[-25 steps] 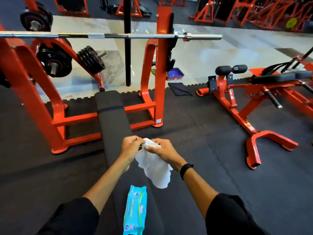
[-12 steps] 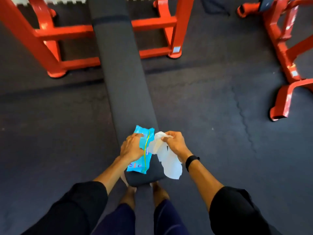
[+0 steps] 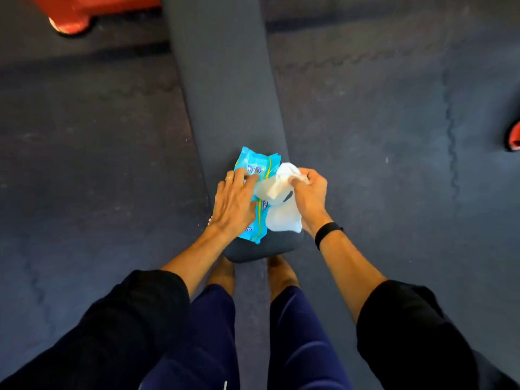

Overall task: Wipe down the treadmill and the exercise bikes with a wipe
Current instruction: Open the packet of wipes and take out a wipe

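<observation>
Now tilted down over the padded bench at frame centre, no treadmill or bikes in view; left hand pressing flat on the blue wipes pack, no longer sharing the wipe, right hand pinching it, wiping unstarted.

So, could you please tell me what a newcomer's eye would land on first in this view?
The bright blue wipes packet stands out first, lying on the near end of the dark bench pad with the left hand resting flat on it. Right beside it, the right hand pinches a crumpled white wipe that drapes partly over the packet. An orange frame foot shows at the top left on the dark floor mat.
</observation>
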